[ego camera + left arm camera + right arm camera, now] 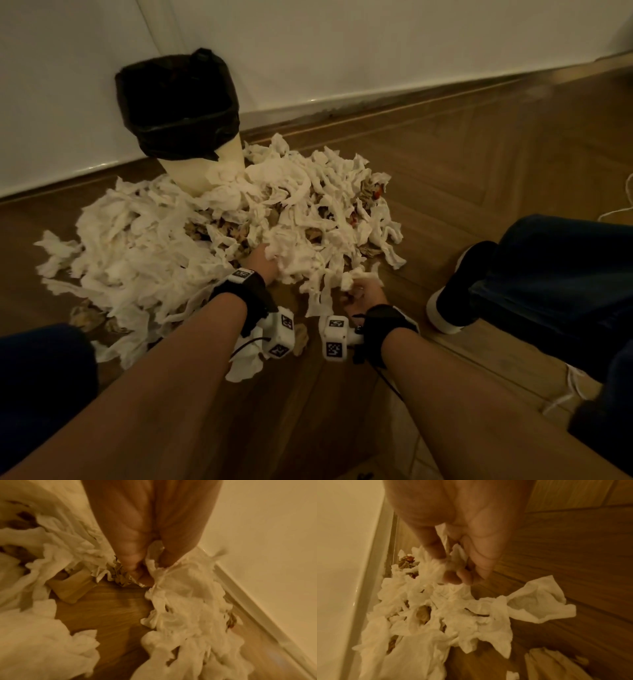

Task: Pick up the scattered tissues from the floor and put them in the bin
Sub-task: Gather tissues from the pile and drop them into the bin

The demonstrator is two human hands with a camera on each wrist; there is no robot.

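Gathering was the step in hand: both hands worked the near edge of the tissues (pixel 219 226), a broad white heap spread over the wooden floor (pixel 462 178) and banked against the foot of the bin (pixel 185 116). The left hand (pixel 265 262) was buried to the knuckles in the heap; the left wrist view showed its fingers (pixel 130 555) curled round a bunch of tissue, with some brownish crumpled paper (pixel 120 574) caught beside them. The right hand (pixel 363 294) pinched a smaller tuft at the heap's front margin, thumb and fingertips (pixel 481 566) closed on the paper. The bin, lined with a black bag (pixel 178 102), stood upright by the wall (pixel 342 51), well within reach and seemingly unfilled. To do the step well, each hand should probably compress its bunch into a firm wad before lifting, since loose trailing strips would likely shed on the way. Working inward from the margin, and carrying both loads together over the rim, ought to limit spillage.
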